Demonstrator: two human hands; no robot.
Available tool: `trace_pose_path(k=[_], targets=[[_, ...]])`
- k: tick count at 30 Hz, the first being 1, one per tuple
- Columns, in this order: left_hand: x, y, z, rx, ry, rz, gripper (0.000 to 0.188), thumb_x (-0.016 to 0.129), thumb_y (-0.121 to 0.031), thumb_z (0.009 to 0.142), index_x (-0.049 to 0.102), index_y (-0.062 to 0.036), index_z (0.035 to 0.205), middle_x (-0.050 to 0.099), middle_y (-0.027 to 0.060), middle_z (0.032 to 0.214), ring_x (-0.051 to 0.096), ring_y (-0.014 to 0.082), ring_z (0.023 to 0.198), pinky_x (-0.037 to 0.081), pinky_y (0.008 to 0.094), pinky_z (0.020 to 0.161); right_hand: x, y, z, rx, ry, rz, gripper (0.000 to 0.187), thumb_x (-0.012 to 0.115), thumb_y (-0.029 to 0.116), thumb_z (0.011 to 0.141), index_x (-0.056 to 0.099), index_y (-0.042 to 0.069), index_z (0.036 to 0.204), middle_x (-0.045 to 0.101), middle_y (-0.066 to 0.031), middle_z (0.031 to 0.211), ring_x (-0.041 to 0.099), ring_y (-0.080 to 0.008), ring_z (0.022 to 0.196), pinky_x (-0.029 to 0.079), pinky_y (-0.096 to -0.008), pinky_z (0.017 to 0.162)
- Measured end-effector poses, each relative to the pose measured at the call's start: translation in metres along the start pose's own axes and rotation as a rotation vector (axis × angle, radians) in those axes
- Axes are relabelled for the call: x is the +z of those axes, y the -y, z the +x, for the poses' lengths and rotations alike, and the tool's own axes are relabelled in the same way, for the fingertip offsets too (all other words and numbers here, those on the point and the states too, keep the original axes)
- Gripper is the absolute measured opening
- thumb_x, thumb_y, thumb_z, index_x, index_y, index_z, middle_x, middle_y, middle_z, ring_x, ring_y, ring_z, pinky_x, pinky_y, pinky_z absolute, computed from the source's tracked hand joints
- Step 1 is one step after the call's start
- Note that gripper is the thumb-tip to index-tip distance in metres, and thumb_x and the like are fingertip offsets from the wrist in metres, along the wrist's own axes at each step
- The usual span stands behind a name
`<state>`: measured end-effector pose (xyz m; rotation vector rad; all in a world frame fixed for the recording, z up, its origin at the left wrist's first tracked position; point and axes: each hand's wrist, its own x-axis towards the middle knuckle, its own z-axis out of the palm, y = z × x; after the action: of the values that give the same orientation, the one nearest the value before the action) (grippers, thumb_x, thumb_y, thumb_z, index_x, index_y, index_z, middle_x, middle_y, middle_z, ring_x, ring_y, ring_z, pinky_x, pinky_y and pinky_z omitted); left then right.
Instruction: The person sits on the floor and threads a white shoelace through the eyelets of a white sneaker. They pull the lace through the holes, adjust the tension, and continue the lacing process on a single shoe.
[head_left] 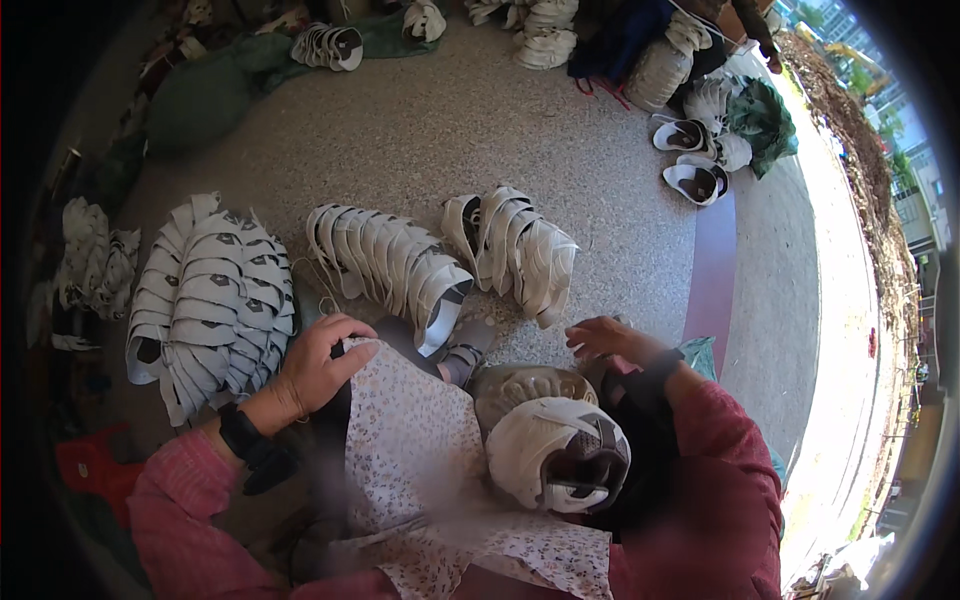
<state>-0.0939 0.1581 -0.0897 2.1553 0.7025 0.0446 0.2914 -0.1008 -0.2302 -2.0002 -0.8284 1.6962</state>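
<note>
My left hand [325,365] rests at the knee, on the edge of a floral apron [410,430], its fingers apart and nothing in them. My right hand [608,340] hovers by the other knee, fingers loosely spread and holding nothing. Between my legs, a white shoe upper [525,445] with a dark lining lies against a brownish, plastic-looking bundle [530,385]. Ahead on the floor lie two nested rows of white shoe uppers, a longer row [385,255] and a shorter row [520,245]. Beyond my left hand sits a larger pile of stacked uppers [215,300].
A red plastic stool [98,465] stands at far left. Green sacks [205,105] lie at the back left. More uppers and a green bag [765,125] sit at back right, beside a person's arm [755,30]. A purple floor strip [710,270] borders the bright outdoor side.
</note>
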Motion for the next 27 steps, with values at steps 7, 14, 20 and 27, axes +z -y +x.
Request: trace_pose_path(k=[7,14,20,27], targets=[[0.008,0.001,-0.01,0.02,-0.023,-0.001,0.031,0.062,-0.029,0.092,0.069,0.001,0.101,0.068,0.0145,0.099,0.062,0.0283,0.098,0.046,0.0353,0.091,0.041,0.07,-0.15,-0.348,-0.022,0.263,0.076,0.045,0.061,0.101,0.052,-0.004,0.14,0.061,-0.0172,0.135,0.06,-0.027,0.123,0.046,-0.0391,0.106],[0.021,-0.025,-0.018,0.364,-0.213,0.383,0.036,0.061,-0.031,0.096,0.065,-0.0008,0.116,0.065,0.0144,0.111,0.06,0.0305,0.107,0.044,0.0379,0.097,0.12,0.064,-0.212,-0.591,-0.453,0.01,0.06,0.051,0.043,0.105,0.043,0.002,0.148,0.053,-0.0209,0.141,0.051,-0.0316,0.132,0.04,-0.0378,0.11],[0.104,-0.125,-0.043,0.642,0.064,0.125,0.063,0.058,-0.039,0.101,0.035,-0.0066,0.15,0.039,0.0214,0.147,0.037,0.0371,0.139,0.033,0.0449,0.115,0.149,0.055,-0.183,-0.763,-0.741,-0.141,0.04,0.056,0.018,0.099,0.05,0.0,0.135,0.059,-0.0238,0.122,0.06,-0.0397,0.114,0.048,-0.0435,0.095],[0.177,-0.131,0.004,0.339,0.23,0.179,0.089,0.054,-0.056,0.099,0.012,-0.0043,0.159,0.022,0.0332,0.154,0.027,0.0476,0.145,0.03,0.0471,0.118,0.095,0.07,-0.15,-0.449,-0.464,-0.273,0.035,0.052,0.02,0.102,0.054,-0.001,0.13,0.068,-0.0205,0.11,0.068,-0.0309,0.1,0.054,-0.0412,0.085]])
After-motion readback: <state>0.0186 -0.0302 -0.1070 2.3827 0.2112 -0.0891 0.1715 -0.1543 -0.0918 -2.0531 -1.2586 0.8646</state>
